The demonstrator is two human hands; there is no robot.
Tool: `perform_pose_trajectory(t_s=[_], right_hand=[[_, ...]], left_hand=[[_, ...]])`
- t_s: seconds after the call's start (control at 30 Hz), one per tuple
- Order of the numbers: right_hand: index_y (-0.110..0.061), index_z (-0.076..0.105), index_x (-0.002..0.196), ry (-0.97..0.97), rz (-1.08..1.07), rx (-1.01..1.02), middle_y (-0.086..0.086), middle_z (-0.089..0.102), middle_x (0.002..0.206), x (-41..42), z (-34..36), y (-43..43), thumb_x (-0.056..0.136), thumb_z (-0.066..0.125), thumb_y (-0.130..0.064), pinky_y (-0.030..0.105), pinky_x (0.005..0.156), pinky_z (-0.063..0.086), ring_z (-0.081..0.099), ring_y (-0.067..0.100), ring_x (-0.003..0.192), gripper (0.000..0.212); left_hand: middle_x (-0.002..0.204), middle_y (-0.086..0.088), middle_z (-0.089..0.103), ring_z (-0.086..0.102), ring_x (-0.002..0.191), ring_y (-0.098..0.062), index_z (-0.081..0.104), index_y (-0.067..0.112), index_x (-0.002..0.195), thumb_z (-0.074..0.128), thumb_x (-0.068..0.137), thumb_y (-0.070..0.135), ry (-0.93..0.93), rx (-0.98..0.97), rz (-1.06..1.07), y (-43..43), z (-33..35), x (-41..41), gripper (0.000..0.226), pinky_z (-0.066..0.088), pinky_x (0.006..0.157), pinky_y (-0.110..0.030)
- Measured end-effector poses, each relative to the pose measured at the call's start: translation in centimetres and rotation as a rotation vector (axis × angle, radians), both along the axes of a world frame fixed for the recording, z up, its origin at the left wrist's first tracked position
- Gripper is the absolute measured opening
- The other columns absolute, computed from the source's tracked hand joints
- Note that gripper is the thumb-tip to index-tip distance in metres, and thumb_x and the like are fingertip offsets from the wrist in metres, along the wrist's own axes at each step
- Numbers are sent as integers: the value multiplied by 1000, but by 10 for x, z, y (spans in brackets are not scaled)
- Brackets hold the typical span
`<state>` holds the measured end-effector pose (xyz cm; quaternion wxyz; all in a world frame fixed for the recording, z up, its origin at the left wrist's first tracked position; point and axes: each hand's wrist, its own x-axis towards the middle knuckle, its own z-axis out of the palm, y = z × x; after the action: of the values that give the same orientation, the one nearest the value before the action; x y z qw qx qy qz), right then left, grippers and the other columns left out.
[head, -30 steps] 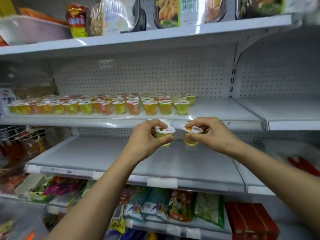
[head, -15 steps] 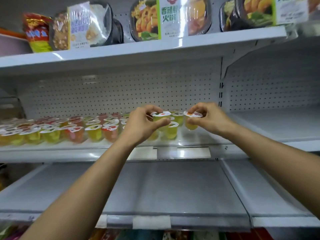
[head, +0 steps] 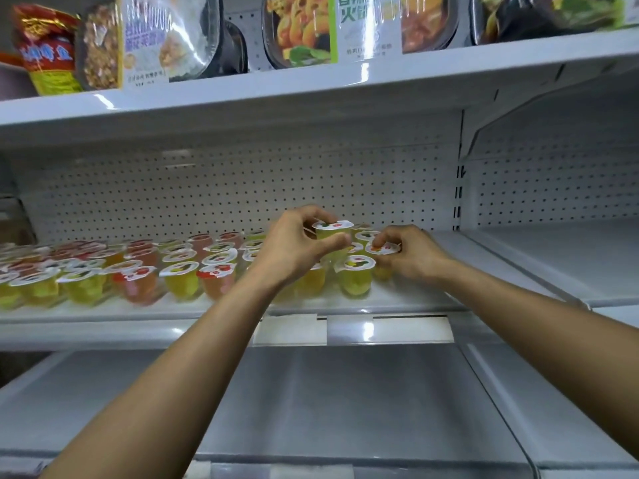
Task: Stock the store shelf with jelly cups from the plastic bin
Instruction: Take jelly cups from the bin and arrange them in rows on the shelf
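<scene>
Several rows of yellow, green and red jelly cups (head: pixel 179 271) stand on the white middle shelf (head: pixel 415 299), filling its left part. My left hand (head: pixel 294 247) grips a green jelly cup (head: pixel 332 231) above the right end of the rows. Just right of it, my right hand (head: pixel 408 254) pinches a yellow jelly cup (head: pixel 382 250) by its lid, low beside the last standing cups. The plastic bin is out of view.
Packaged meals (head: pixel 301 29) and snack bags (head: pixel 45 50) line the top shelf, close above my hands. A perforated back panel (head: pixel 242 188) closes the bay. The lower shelf (head: pixel 345 409) is bare grey metal. Another shelf bay (head: pixel 553 257) lies to the right.
Both hands have risen from in front of the lower shelf to the middle shelf and reached in over the right end of the rows. My right hand has dropped its cup toward the shelf surface.
</scene>
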<state>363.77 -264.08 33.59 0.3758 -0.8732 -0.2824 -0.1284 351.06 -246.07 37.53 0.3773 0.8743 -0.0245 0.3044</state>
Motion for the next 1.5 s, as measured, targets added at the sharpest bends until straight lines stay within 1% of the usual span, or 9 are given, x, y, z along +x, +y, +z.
perform_pose_trajectory(t_s=[0.07, 0.23, 0.37, 0.6, 0.73, 0.9, 1.07, 1.2, 1.5], right_hand=[[-26, 66, 94, 25, 42, -25, -2, 64, 120, -5, 3, -3, 80, 75, -37, 30, 77, 55, 67, 16, 87, 20], [-30, 61, 125, -97, 23, -10, 1, 54, 134, -18, 19, -15, 87, 65, -25, 22, 92, 37, 50, 16, 122, 38], [-30, 63, 120, -42, 229, 302, -4, 66, 111, -48, 37, -16, 92, 62, -30, 17, 83, 47, 62, 9, 101, 28], [-18, 69, 110, 87, 322, 362, -2, 69, 90, -67, 42, -14, 87, 70, -21, 17, 63, 51, 61, 3, 71, 23], [-24, 71, 101, 73, 194, 361, 8, 68, 101, -60, 30, -25, 86, 70, -29, 22, 65, 51, 63, 16, 87, 16], [-28, 69, 89, 51, 123, 408, 17, 67, 100, -60, 24, -32, 85, 69, -29, 25, 60, 50, 58, 15, 78, 4], [-22, 70, 97, 70, 170, 433, 15, 64, 96, -62, 21, -30, 86, 70, -27, 18, 60, 52, 57, 14, 75, 11], [-22, 71, 93, 26, 87, 467, -3, 62, 82, -58, 17, -30, 84, 71, -27, 36, 70, 55, 55, 14, 73, 10], [-25, 70, 99, 154, 90, 225, -7, 63, 100, -53, -5, -33, 83, 72, -29, 32, 77, 53, 59, 10, 86, 16]], left_hand=[[91, 8, 66, 66, 83, -17, 70, 25, 104, 81, 74, 43, -4, 3, -4, 0, -1, 2, 37, 57, 80, -38], [87, 7, 60, 55, 71, -10, 61, 22, 106, 84, 69, 43, -20, -38, -14, -5, -1, 8, 48, 53, 71, -36], [83, 9, 55, 50, 66, -6, 54, 20, 106, 90, 60, 41, -77, -68, -26, -18, 4, 9, 62, 45, 63, -26], [90, 7, 63, 59, 72, -10, 55, 21, 108, 92, 58, 34, -86, 2, -89, -37, 2, 7, 64, 56, 75, -40], [105, 10, 65, 60, 99, -14, 58, 27, 114, 78, 71, 56, -21, 323, 67, -28, -12, 9, 56, 47, 91, -38], [110, 12, 68, 53, 109, -16, 65, 37, 111, 58, 73, 76, -43, 756, 281, -25, -29, 12, 54, 30, 91, -37], [106, 10, 69, 55, 106, -17, 64, 35, 107, 59, 73, 75, -44, 805, 321, -26, -33, 18, 52, 29, 91, -38], [96, 9, 69, 54, 104, -17, 64, 33, 100, 61, 74, 71, -35, 780, 348, -22, -33, 16, 46, 26, 89, -37], [96, 9, 65, 45, 112, -16, 64, 36, 99, 66, 71, 61, 103, 734, 301, -18, -20, 12, 38, 24, 94, -39]])
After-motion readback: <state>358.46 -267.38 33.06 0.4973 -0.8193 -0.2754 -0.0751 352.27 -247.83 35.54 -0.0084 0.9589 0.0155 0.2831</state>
